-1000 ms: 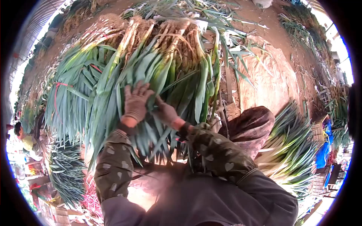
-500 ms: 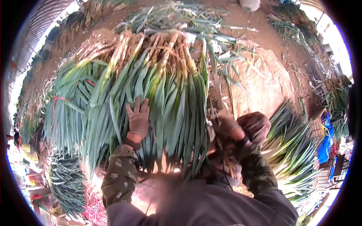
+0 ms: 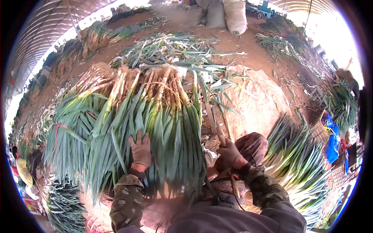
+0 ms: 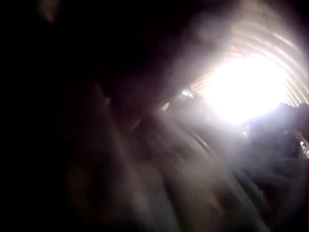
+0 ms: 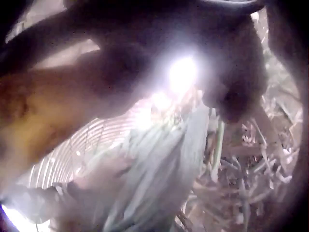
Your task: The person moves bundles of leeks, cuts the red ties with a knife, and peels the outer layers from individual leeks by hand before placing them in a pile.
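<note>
Since the picture of a second ago, the right hand (image 3: 230, 152) has left the leaves (image 3: 176, 145) and gone out to the person's right, next to a knee (image 3: 253, 144), while the left hand (image 3: 140, 151) stays on them. Those leaves belong to a bundle of leeks (image 3: 167, 112) directly in front of the person, its long axis running fore and aft: roots (image 3: 163, 73) at the far end under a band (image 3: 157, 83), tips towards the body. The bundle hides what carries it, edges included. The left hand is the nearer, resting flat on the left part of the leaves with fingers spread and pointing rootward. The right hand stands apart, just past the bundle's right side, so the leeks lie to its left; its fingers are curled round a pale handle (image 3: 221, 136) that slants forward, roughly along the leeks. Which tool the handle belongs to is hard to tell; glare blurs the right wrist view, and the left one is mostly dark. Farther out, a second bundle (image 3: 72, 124) adjoins on the left, cut scraps (image 3: 163, 48) lie beyond the roots, and to the right are a pale sheet (image 3: 256, 103) on the ground, near its front edge a leek pile (image 3: 297, 159).
</note>
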The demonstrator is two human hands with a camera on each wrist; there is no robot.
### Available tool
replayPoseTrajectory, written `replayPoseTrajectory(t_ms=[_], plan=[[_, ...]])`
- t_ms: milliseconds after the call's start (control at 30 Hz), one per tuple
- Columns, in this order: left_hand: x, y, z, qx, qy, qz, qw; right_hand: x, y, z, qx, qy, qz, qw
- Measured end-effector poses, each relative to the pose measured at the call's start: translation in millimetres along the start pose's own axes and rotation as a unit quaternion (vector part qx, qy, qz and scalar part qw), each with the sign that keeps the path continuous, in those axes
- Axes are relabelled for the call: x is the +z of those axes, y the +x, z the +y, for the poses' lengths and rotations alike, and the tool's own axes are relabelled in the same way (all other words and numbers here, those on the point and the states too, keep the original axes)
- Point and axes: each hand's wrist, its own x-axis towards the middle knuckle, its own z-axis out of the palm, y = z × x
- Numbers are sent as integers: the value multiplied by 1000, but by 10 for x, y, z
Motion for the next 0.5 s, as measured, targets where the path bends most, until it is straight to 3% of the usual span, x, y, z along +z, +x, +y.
replayPoseTrajectory(t_ms=[167, 200, 300, 333, 367, 467, 500], plan=[[-249, 30, 5, -40, -104, -144, 983, -475, -389, -477, -115, 94, 52, 988], [-455, 83, 35, -54, -137, -198, 969, -534, -479, -722, -128, 38, 45, 990], [-1117, 275, 327, -2, -176, -135, 975, -689, -278, -690, -215, -183, 30, 959], [-1223, 335, 410, 24, -198, -116, 973, -635, -210, -745, -255, -249, 36, 934], [-1057, 353, 498, 72, -244, -38, 966, -577, -136, -796, -294, -314, 41, 902], [-730, 559, 855, 94, -368, -72, 922, -366, 75, -838, -249, -264, 17, 931], [-599, 636, 983, 75, -383, -84, 917, -243, 124, -786, -241, -194, 23, 951]])
